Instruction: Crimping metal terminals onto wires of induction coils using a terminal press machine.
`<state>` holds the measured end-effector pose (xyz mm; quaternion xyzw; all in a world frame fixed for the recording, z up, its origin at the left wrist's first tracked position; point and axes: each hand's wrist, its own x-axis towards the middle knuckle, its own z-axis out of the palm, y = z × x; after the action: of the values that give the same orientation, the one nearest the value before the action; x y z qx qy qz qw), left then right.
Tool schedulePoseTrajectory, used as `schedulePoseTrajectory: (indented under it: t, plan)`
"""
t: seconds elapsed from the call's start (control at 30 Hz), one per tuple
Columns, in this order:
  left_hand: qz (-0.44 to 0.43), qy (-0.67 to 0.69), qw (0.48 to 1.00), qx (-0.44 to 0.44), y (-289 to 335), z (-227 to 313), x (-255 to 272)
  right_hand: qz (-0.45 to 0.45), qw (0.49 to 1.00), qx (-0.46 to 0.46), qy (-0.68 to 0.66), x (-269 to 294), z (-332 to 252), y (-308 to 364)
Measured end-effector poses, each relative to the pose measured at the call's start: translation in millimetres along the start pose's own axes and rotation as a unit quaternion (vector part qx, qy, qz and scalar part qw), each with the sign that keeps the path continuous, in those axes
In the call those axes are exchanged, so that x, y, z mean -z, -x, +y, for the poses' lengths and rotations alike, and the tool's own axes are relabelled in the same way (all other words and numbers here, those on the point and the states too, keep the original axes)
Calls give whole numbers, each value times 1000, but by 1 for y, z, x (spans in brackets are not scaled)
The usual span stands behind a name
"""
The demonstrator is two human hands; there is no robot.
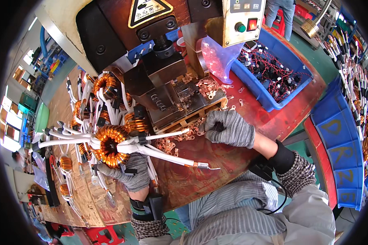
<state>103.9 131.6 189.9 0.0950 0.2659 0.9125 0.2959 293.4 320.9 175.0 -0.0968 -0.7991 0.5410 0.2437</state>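
My left hand (pixel 133 173), in a grey knit glove, is closed beneath a toroidal coil (pixel 109 146) wound with copper wire. Thick white-sleeved leads stick out of the coil on both sides; one lead at the right ends in a metal lug (pixel 202 165). My right hand (pixel 232 130), gloved too, has its fingers curled together at the near edge of the press. Copper lugs (pixel 167 145) lie by its fingertips, and whatever it pinches is too small to make out. Above stands the press with its dark steel die (pixel 155 98); more copper lugs (pixel 207 87) are heaped there.
Several more coils (pixel 105 85) with white leads crowd the wooden table left of the press. A blue bin (pixel 270 104) of small wired parts sits at the right. Beyond it stands a large blue crate (pixel 337 139) full of leads. A control box (pixel 243 24) hangs above.
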Motion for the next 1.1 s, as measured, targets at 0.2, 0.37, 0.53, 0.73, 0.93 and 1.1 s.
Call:
schedulePoseTrajectory:
  t: [0.2, 0.37, 0.53, 0.73, 0.93, 1.1]
  plan:
    - [-79, 17, 996, 26, -3, 2, 14, -50, 998, -15, 19, 0, -11, 2]
    - [-42, 34, 998, -21, -6, -3, 1, -56, 943, 62, 321, -1, -13, 9]
    - [-6, 52, 999, -4, -3, -1, -3, -172, 905, -25, 389, -9, -23, 16]
    - [17, -28, 999, -37, -3, -3, -8, -166, 910, 14, 379, 14, -22, 10]
    - [-6, 6, 1000, -18, -4, -1, 3, -240, 852, 92, 457, -17, -15, 5]
    - [4, -5, 1000, -30, -5, 0, 3, -61, 993, 31, 95, -13, -9, 4]
